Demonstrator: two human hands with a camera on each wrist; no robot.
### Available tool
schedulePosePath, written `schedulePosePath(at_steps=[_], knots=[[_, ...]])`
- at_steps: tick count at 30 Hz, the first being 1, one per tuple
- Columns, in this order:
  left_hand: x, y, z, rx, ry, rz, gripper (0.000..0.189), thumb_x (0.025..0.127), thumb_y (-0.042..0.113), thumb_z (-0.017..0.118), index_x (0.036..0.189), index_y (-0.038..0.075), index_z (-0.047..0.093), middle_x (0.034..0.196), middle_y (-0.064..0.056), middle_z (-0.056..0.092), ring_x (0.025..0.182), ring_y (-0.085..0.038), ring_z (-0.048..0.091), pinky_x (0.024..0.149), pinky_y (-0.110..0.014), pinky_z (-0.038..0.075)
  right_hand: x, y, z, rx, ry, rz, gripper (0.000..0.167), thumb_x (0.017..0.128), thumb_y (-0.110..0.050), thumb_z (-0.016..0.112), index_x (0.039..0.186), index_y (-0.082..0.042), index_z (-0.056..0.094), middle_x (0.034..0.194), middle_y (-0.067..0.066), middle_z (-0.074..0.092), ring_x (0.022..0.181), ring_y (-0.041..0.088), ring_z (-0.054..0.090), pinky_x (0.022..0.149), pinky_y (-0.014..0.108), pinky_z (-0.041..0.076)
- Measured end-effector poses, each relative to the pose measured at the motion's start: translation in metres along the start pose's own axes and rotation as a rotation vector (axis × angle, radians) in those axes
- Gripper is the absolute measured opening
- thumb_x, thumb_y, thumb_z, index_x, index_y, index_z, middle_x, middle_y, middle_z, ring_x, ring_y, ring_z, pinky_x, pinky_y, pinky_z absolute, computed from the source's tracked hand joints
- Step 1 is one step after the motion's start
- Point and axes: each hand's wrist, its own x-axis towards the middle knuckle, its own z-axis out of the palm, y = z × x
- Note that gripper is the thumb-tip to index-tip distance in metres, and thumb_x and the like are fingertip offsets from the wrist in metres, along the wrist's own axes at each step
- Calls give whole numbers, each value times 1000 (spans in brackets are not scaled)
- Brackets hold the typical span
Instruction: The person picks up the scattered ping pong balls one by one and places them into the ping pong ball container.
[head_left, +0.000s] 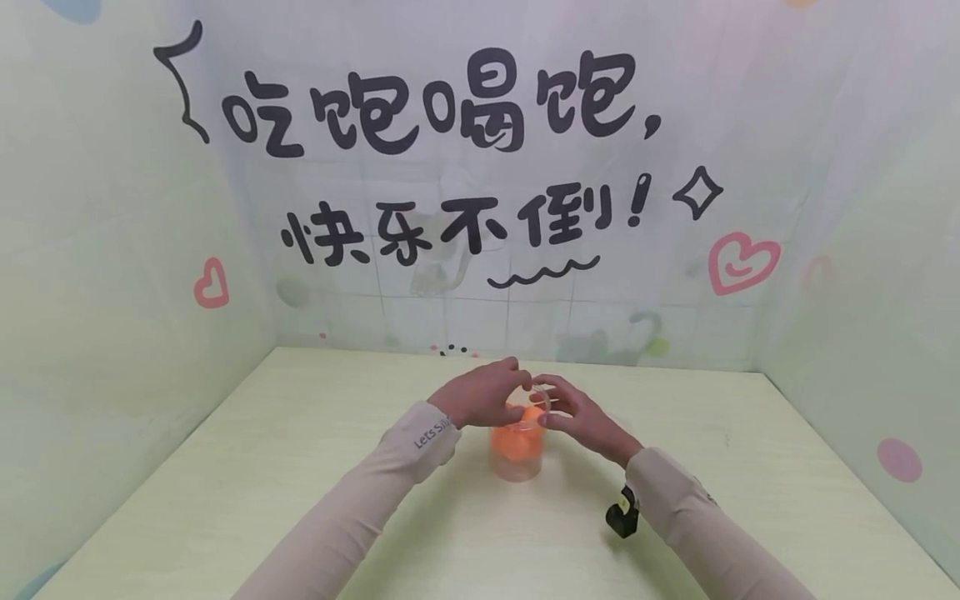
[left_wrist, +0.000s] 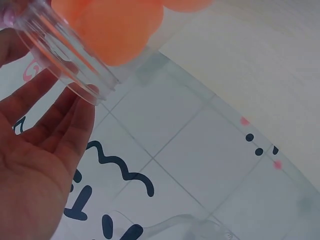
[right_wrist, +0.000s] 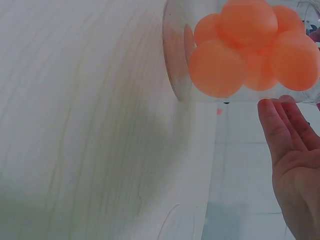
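A clear plastic jar point(head_left: 516, 457) stands upright in the middle of the pale table point(head_left: 285, 467), holding several orange balls point(head_left: 519, 435). My left hand point(head_left: 480, 398) reaches over the jar's top from the left. In the left wrist view its straight fingers point(left_wrist: 75, 125) touch the jar's ribbed neck point(left_wrist: 65, 50), below the orange balls point(left_wrist: 117, 25). My right hand point(head_left: 573, 414) lies against the jar's upper right side. The right wrist view shows its straight fingertips point(right_wrist: 272, 117) against the jar's wall point(right_wrist: 180, 60), beside the balls point(right_wrist: 245, 45). Whether a lid sits on top is unclear.
A printed backdrop point(head_left: 480, 208) with black lettering and pink hearts closes the table's far edge. Pale side walls point(head_left: 112, 292) stand left and right. A black strap piece point(head_left: 622, 517) hangs at my right wrist. Bare tabletop surrounds the jar.
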Motion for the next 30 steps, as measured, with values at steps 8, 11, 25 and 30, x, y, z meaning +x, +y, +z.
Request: schedulePosePath(at_steps=[8,11,25,30], knots=[[-2,-1,0,8,13,-24,35,85,19,68,118,10,62,101,-2,55,77,-13,53,70,-25,47,1,4,-1,-4,-7,5,57,92,-25,60,143,-17,35,136,23,49,126,38,48,101,53,42],[-3,-2,0,10,11,-36,35,85,20,67,118,11,62,101,-2,54,77,-13,52,70,-25,47,1,2,-1,-5,-11,7,57,92,-25,60,143,-17,35,136,22,50,125,38,49,100,52,43],[-15,-28,-1,17,94,-96,30,88,22,63,113,7,61,99,-5,60,78,-15,53,75,-31,48,4,3,-10,-36,-15,-2,57,92,-25,61,142,-12,35,133,22,52,122,37,52,99,52,44],[-21,-41,5,34,102,-113,28,88,21,61,112,7,61,99,-5,60,80,-16,54,78,-33,48,4,6,-12,-46,-5,-17,56,92,-24,61,141,-12,36,131,22,53,121,37,53,97,51,45]])
